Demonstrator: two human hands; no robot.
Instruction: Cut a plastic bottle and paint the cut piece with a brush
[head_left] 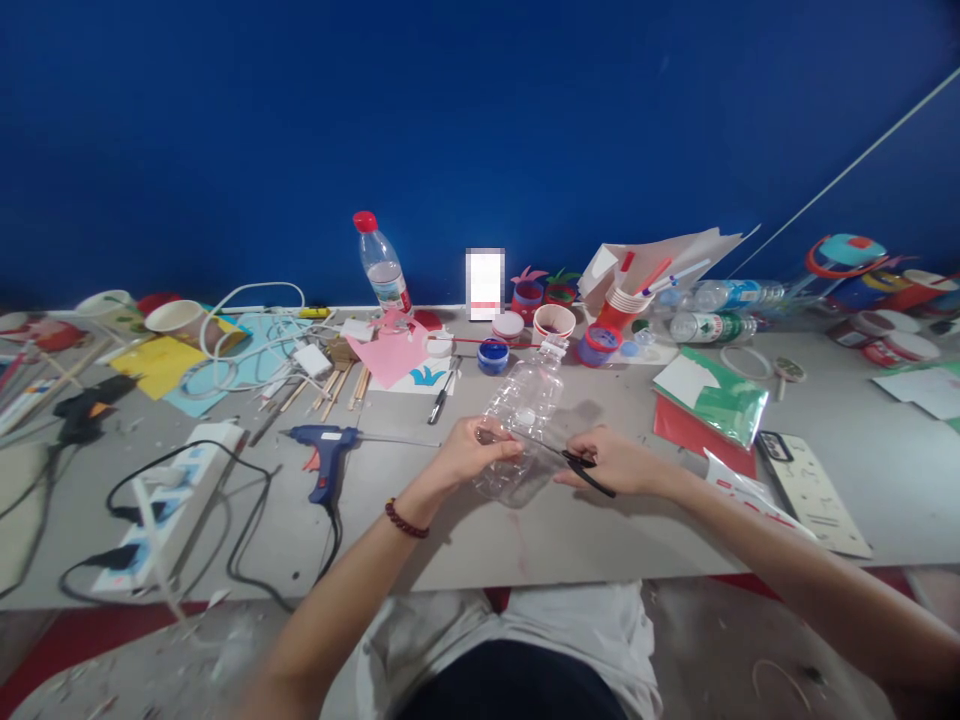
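Observation:
A clear, empty plastic bottle (pixel 519 415) lies tilted on the grey table (pixel 480 540), its neck pointing away from me. My left hand (pixel 471 450) grips its lower side; a dark bead bracelet sits on that wrist. My right hand (pixel 611 462) is closed on black-handled scissors (pixel 577 462), and their blades reach left across the bottle's body.
A blue glue gun (pixel 322 450) with a black cord lies left of my hands, beside a white power strip (pixel 169 500). Paint pots, paper cups, a red-capped water bottle (pixel 381 262), pink paper and wooden sticks crowd the back. Green and red sheets (pixel 712 405) lie to the right.

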